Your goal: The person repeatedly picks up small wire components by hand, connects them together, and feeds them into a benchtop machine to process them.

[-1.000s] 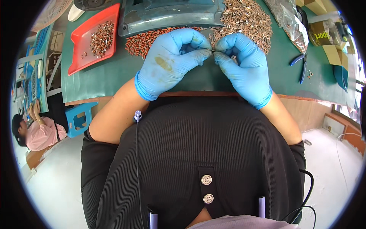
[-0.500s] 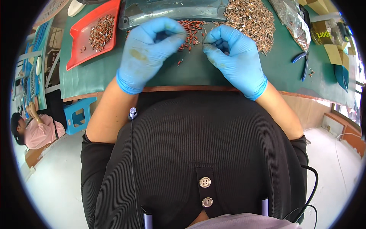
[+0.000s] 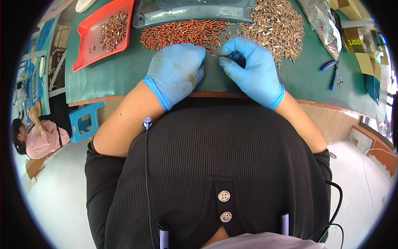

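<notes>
Both my hands wear blue gloves with dark smudges and are raised in front of the green table's near edge. My left hand is curled with its back up; its fingertips are hidden, so whatever it may hold cannot be seen. Facing it, my right hand pinches thumb and forefinger together, and anything between them is too small to make out. Just beyond my left hand lies a spread of small orange-red cylindrical parts with metallic ends. Past my right hand is a larger heap of small brownish, metallic parts.
A red tray with more small parts stands at left. A dark grey-green bin sits at the back. To the right are a clear bag of parts and blue-handled pliers. Another person sits far left, near a blue stool.
My left hand has turned back-up, curled in and moved lower and right, uncovering the orange-red parts. My right hand stays pinched and has shifted slightly.
</notes>
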{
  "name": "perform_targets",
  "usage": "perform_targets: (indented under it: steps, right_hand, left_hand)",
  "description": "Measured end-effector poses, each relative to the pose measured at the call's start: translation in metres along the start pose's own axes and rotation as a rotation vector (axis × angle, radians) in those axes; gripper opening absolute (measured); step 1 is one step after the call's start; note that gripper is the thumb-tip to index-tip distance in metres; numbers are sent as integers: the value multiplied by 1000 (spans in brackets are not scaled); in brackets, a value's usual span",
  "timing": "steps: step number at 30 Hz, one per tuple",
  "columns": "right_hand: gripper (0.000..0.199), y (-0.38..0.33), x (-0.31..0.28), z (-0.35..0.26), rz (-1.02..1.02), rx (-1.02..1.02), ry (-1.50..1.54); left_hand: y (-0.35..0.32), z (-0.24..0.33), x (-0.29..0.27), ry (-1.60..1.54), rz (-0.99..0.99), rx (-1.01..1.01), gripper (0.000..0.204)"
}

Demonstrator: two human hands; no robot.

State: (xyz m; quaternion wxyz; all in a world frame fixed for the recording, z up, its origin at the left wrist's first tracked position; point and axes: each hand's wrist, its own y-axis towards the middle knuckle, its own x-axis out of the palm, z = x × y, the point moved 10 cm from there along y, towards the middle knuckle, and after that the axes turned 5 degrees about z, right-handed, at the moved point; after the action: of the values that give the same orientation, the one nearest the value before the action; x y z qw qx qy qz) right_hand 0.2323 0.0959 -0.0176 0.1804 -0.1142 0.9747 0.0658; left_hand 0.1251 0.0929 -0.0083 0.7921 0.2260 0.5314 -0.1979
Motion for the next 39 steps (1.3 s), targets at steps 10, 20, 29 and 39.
perform_targets:
  steps: [10,20,29,39]
  right_hand:
    - [16,1,-24,-62,207,-474,75]
    - [24,-12,-30,-109,392,-814,-276]
    - [8,37,-28,-43,314,41,695]
    - [5,72,-22,-42,267,167,884]
  left_hand:
    - [8,-24,11,-1752,16,-629,9]
    - [10,12,7,-2307,-126,-653,10]
    - [21,-20,-49,-1381,431,-393,12]
    - [40,-43,-88,-881,610,-272,9]
